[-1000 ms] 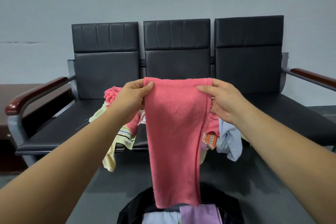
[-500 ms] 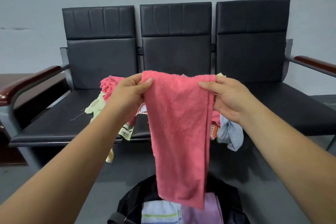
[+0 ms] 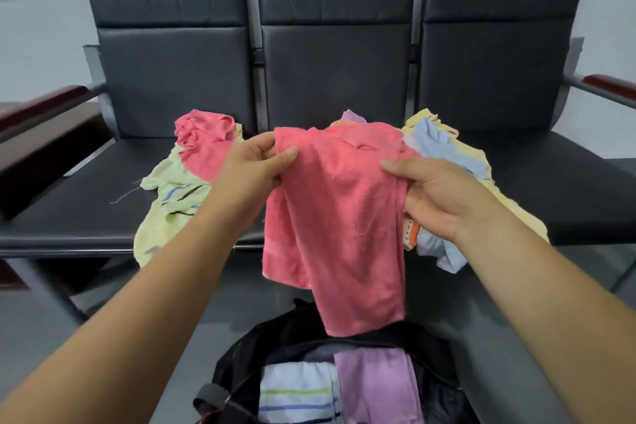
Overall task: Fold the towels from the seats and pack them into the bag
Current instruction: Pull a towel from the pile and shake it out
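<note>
Coral-pink terry towel (image 3: 337,217): hung slack and creased in front of the black padded three-seat bench (image 3: 86,203), above the open black fabric bag (image 3: 275,330). Pinched at the upper left corner between thumb and curled fingers of the left hand (image 3: 256,169); gripped at the right edge by the curled right hand (image 3: 437,196). Packed side by side in the bag: folded lilac towel (image 3: 375,385) and white striped towel (image 3: 296,396).
</note>
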`<state>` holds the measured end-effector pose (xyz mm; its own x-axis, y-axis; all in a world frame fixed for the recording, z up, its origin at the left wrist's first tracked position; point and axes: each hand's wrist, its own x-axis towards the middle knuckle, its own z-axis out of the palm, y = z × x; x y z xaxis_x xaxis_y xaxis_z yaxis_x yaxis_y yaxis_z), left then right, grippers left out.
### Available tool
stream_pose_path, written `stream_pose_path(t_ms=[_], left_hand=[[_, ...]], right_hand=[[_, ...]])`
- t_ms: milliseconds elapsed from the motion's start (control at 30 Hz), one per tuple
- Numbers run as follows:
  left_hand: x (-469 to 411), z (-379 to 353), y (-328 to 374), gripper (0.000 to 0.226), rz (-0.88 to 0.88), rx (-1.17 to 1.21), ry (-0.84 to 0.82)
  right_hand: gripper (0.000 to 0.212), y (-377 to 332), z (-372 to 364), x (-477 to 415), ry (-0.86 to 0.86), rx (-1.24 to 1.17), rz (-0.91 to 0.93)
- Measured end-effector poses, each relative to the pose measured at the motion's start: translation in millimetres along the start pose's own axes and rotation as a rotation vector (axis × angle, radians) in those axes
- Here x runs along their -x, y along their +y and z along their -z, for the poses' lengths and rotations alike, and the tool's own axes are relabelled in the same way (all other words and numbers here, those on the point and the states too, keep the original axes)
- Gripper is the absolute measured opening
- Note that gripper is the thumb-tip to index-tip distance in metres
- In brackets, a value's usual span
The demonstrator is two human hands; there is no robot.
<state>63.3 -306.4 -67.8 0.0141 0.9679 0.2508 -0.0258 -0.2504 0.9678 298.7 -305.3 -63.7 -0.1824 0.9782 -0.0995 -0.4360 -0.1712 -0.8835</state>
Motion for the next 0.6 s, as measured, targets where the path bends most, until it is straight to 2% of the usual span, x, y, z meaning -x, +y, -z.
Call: stream_pose_path(t_ms=[33, 133, 267, 400, 467, 533, 600], left_hand=[[-3, 1, -1, 0.019, -0.007, -0.009, -0.016], [-8, 6, -2, 0.017, -0.043, -0.086, -0.004], [-11, 9, 1, 0.011, -0.064, -0.135, 0.058], [-10, 10, -1, 0.011, -0.023, -0.098, 0.088], [-7, 10, -1, 0.012, -0.010, -0.090, 0.052], [-1, 7, 2, 0.019, -0.028, -0.112, -0.057], [5, 3, 3, 0.026, -0.065, -0.165, -0.115]], right_hand=[[0.037, 0, 1, -2, 0.049, 0.077, 0.034], [0.016, -6, 9, -9, 0.165, 0.252, 0.175], [0.020, -6, 14, -17, 0.190, 0.271, 0.205], [0.012, -2, 13, -17, 0.195, 0.196, 0.186], [0.019, -2, 12, -15, 0.154, 0.082, 0.156], [0.028, -5, 10, -9, 0.021, -0.082, 0.086], [0.033, -8, 9, -2, -0.081, -0.063, 0.043]])
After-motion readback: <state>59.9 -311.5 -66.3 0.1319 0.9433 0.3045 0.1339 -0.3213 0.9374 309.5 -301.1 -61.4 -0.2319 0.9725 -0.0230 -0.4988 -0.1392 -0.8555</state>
